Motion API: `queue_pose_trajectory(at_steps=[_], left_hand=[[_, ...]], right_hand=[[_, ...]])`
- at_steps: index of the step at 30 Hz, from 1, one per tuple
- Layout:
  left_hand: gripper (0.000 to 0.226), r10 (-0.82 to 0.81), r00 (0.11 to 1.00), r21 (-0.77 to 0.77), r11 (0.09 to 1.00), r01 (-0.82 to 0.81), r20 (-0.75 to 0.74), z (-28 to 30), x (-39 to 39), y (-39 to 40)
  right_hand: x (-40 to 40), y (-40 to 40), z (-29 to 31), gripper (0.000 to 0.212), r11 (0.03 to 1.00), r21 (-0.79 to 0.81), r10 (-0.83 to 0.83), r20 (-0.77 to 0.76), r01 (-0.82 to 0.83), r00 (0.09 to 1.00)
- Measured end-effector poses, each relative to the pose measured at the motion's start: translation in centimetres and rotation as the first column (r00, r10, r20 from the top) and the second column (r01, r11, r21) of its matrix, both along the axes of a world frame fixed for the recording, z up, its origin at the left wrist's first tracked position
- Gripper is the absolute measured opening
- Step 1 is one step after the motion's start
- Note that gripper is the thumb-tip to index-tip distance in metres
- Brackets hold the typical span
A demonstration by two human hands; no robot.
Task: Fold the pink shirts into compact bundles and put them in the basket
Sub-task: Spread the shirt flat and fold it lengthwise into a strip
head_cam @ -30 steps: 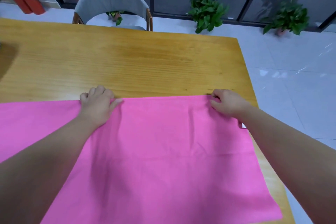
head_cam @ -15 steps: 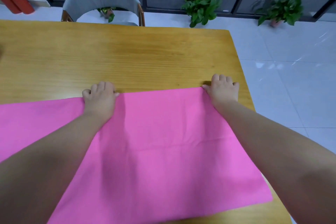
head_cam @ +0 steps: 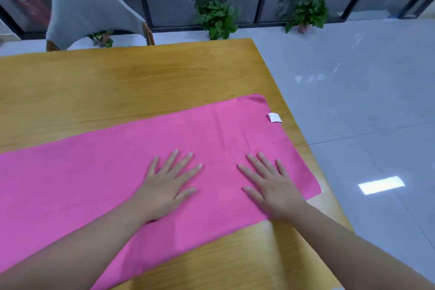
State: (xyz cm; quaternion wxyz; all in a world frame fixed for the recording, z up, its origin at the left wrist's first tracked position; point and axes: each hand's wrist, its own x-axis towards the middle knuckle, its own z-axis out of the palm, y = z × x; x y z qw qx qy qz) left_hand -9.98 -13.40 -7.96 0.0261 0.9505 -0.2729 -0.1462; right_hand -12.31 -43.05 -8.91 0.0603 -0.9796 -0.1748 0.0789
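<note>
A pink shirt [head_cam: 98, 172] lies flat in a long folded band across the wooden table [head_cam: 131, 82], running off the left edge of the view. A small white label [head_cam: 274, 117] sticks out at its far right corner. My left hand [head_cam: 168, 186] rests flat on the cloth with fingers spread. My right hand [head_cam: 270, 186] lies flat beside it, nearer the shirt's right end, fingers also spread. Neither hand holds anything. No basket is in view.
A grey chair [head_cam: 87, 9] stands at the table's far side. Two potted plants [head_cam: 217, 19] [head_cam: 306, 13] sit on the tiled floor by the glass wall. The table's right edge [head_cam: 303, 139] runs close to the shirt's right end.
Both hands let go of the shirt's far edge, drew back toward me and now lie flat on its middle. The shirt now forms a narrower band, with bare table showing in front of it.
</note>
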Motion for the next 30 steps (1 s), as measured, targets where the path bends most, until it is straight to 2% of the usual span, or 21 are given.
queue_pose_trajectory(at_steps=[2, 4, 6, 8, 11, 12, 13, 15, 18, 20, 21, 24, 30], left_hand=[[0.056, 0.010, 0.999, 0.026, 1.000, -0.011, 0.034, -0.4, -0.6, 1.9], [0.065, 0.047, 0.998, 0.022, 0.999, -0.048, 0.031, -0.4, -1.4, 3.3], [0.078, 0.079, 0.996, -0.014, 0.997, -0.079, 0.046, -0.3, -2.9, 4.3], [0.077, 0.077, 0.996, -0.037, 0.996, -0.076, 0.038, 0.0, -4.9, 5.4], [0.055, 0.063, 0.997, -0.037, 0.997, -0.062, 0.050, -1.0, -8.6, 7.9], [0.052, 0.060, 0.995, -0.024, 0.998, -0.058, 0.078, -1.2, -10.0, 8.8], [0.052, 0.056, 0.994, -0.028, 0.998, -0.054, 0.092, -1.4, -10.8, 9.2], [0.052, 0.028, 0.991, -0.015, 1.000, -0.027, 0.134, -1.4, -12.2, 9.9], [0.053, -0.035, 0.980, 0.001, 0.999, 0.035, 0.196, -1.6, -13.3, 10.6], [0.053, -0.064, 0.976, 0.021, 0.998, 0.061, 0.207, -1.7, -13.4, 10.7], [0.053, -0.077, 0.974, 0.027, 0.997, 0.072, 0.215, -1.8, -13.3, 10.8], [0.051, -0.130, 0.962, 0.036, 0.992, 0.125, 0.239, -2.0, -13.2, 11.1], [0.044, -0.206, 0.951, -0.022, 0.976, 0.217, 0.231, -2.3, -14.4, 13.4]], right_hand=[[-0.8, -1.9, -0.1, 0.055, 0.967, -0.079, -0.237, 0.062, 0.242, 0.969], [-2.0, -2.1, 0.6, 0.049, 0.916, -0.070, -0.387, 0.118, 0.396, 0.915], [-4.1, -0.9, 1.2, 0.035, 0.878, -0.002, -0.465, 0.239, 0.479, 0.853], [-6.4, 0.9, 1.5, 0.030, 0.814, 0.142, -0.580, 0.239, 0.563, 0.779], [-9.2, 3.8, 2.5, 0.026, 0.635, 0.359, -0.723, -0.036, 0.684, 0.690], [-10.0, 5.1, 2.9, 0.023, 0.582, 0.366, -0.738, -0.137, 0.726, 0.661], [-10.2, 6.0, 3.0, 0.024, 0.570, 0.339, -0.733, -0.203, 0.748, 0.650], [-10.1, 8.3, 2.8, 0.031, 0.517, 0.353, -0.724, -0.306, 0.780, 0.619], [-9.1, 11.2, 2.3, 0.047, 0.286, 0.478, -0.728, -0.456, 0.831, 0.512], [-8.2, 11.8, 1.9, 0.042, 0.148, 0.500, -0.730, -0.527, 0.853, 0.435], [-7.9, 11.9, 1.9, 0.038, 0.113, 0.511, -0.738, -0.531, 0.852, 0.417], [-8.6, 11.6, 3.1, 0.030, 0.114, 0.510, -0.768, -0.500, 0.853, 0.401], [-12.6, 10.6, 3.3, 0.024, 0.306, 0.400, -0.751, -0.456, 0.864, 0.477]])
